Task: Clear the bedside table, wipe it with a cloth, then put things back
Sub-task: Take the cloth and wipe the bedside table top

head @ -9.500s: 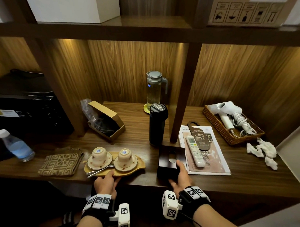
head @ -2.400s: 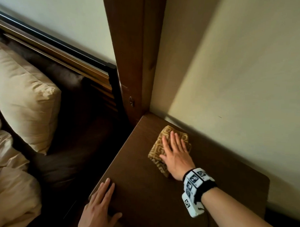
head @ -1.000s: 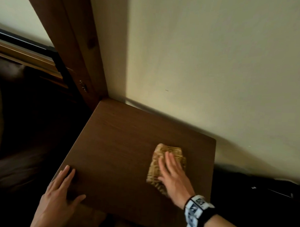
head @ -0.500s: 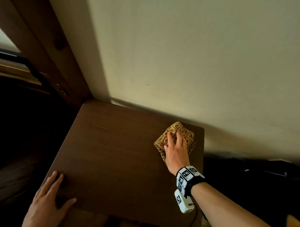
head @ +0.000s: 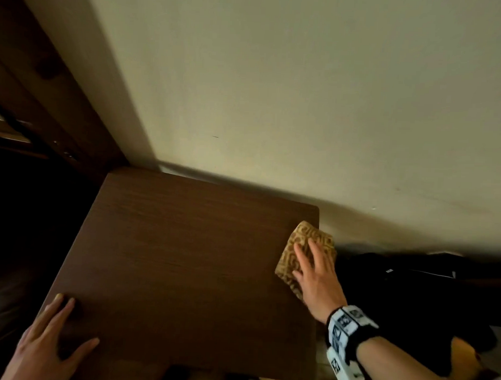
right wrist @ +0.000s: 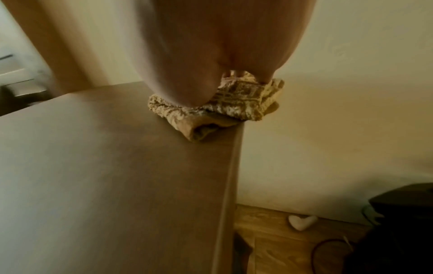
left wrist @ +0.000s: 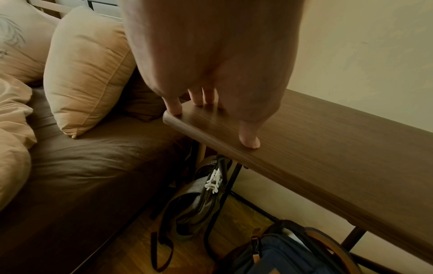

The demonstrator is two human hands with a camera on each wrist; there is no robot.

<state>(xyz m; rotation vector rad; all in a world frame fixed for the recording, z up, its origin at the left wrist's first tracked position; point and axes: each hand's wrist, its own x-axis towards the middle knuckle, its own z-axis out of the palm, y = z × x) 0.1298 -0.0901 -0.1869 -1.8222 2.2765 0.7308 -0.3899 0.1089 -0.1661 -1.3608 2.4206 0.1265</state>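
Observation:
The dark wooden bedside table (head: 184, 258) is bare apart from a folded tan patterned cloth (head: 301, 242) at its right edge, partly hanging over the side. My right hand (head: 312, 266) lies flat on the cloth (right wrist: 234, 103) with straight fingers and presses it down on the table (right wrist: 117, 176). My left hand (head: 48, 333) rests flat on the table's near left corner, fingers spread, with the fingertips (left wrist: 249, 142) pressing the tabletop (left wrist: 316, 148) near its edge.
A cream wall (head: 304, 92) runs behind the table and a dark wooden post (head: 57, 83) stands at its back left. The bed with tan pillows (left wrist: 89, 70) lies left. Bags (left wrist: 281, 254) sit on the floor under the table, and a dark object (head: 411, 280) to the right.
My right hand has slid the cloth from the back right of the tabletop to its right edge, where it now overhangs. The left hand has stayed on the near left corner.

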